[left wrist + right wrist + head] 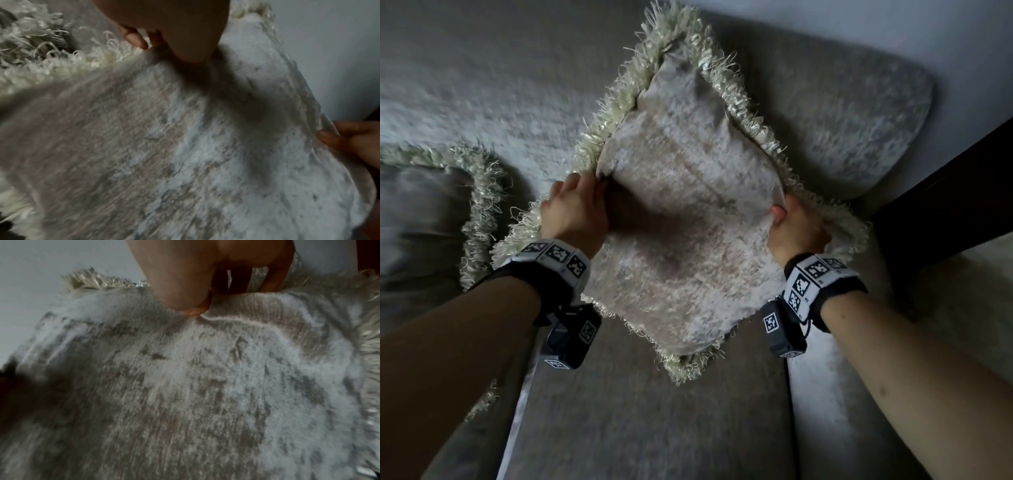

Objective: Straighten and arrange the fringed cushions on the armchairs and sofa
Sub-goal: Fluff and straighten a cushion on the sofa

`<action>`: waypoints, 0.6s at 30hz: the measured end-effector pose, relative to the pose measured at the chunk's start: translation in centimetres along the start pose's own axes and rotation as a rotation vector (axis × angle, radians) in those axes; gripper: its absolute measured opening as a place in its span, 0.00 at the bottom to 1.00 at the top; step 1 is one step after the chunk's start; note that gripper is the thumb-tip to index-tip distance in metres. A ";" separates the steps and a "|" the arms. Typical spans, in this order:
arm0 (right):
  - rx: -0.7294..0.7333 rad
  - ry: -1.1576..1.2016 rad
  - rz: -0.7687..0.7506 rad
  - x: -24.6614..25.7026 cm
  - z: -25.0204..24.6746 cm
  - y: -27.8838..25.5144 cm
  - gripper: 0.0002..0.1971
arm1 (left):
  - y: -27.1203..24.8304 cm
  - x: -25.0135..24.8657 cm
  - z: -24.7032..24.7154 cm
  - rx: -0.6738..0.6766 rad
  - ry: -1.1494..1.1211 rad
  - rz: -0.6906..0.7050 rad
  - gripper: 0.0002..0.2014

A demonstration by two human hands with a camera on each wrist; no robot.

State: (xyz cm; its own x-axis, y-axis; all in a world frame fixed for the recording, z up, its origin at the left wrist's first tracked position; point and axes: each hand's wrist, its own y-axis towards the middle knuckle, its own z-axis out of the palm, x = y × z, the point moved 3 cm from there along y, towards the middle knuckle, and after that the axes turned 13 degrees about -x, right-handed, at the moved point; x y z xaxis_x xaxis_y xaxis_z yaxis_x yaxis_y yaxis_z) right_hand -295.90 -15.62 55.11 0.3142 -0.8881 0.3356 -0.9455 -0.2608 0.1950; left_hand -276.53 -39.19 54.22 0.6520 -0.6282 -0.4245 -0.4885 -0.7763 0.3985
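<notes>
Both hands are clamped on the same fringed cushion (688, 212), one on each side. Left hand (577, 209) has its fingers curled round the left edge, thumb pressed into the velvet face and the other fingers tucked behind where the fringe (606, 113) starts. Right hand (796, 231) does the mirror thing on the right edge: thumb on the front, fingers wrapped behind into the fringe, and the right wrist view shows the fabric puckering right at the thumb tip (193, 311).

So the cushion sits between the two hands, turned like a diamond with one corner pointing up toward the backrest (842, 113) and the opposite corner hanging down over the seat (654, 421). Can't tell if that lower corner actually touches the seat or just hovers.

Room-wise: a second fringed cushion (424, 212) lies just left of the left hand, its fringe close to the first one's. On the right, a dark wooden armrest (941, 192) runs close beside the right hand. The seat below looks open.
</notes>
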 end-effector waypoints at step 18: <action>-0.503 0.275 -0.106 -1.7 1.2 -1.5 0.09 | 1.0 -0.8 -0.2 -0.243 -0.182 0.045 0.15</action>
State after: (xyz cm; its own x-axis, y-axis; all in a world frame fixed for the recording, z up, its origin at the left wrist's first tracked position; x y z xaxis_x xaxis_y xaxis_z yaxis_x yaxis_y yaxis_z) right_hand -295.14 -14.19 53.14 0.4795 -0.7182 0.5043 -0.7716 -0.0712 0.6321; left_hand -277.35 -39.45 55.13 0.5076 -0.6777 -0.5320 -0.3468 -0.7259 0.5939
